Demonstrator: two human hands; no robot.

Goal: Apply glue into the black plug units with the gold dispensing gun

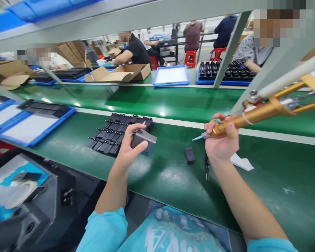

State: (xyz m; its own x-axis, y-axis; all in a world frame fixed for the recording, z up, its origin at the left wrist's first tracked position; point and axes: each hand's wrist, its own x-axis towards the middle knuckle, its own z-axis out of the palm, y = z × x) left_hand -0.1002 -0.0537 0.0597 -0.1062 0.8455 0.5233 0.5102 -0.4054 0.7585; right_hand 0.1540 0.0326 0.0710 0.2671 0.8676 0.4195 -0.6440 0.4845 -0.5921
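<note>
Between the thumb and fingers of my left hand (130, 145) is a black plug adapter housing (144, 138), lifted over the green work surface. My right hand (223, 140) is wrapped round a gold-coloured glue dispenser (233, 122), whose pale blue tapered nozzle (197, 138) points left toward the housing but stays apart from it. Below the nozzle a single black plug adapter (189, 155) lies with its two pins showing. A pair of dark tweezers (207, 169) rests under my right wrist. Rows of black adapters (109, 134) lie behind and left of my left hand.
Blue-rimmed trays (34, 138) stand at the left, one bearing black parts. A crumpled white paper (243, 162) lies right of my right wrist. Across the green belt (136, 99) are a cardboard box (118, 74), more trays and several seated people. A grey metal frame (157, 14) crosses overhead.
</note>
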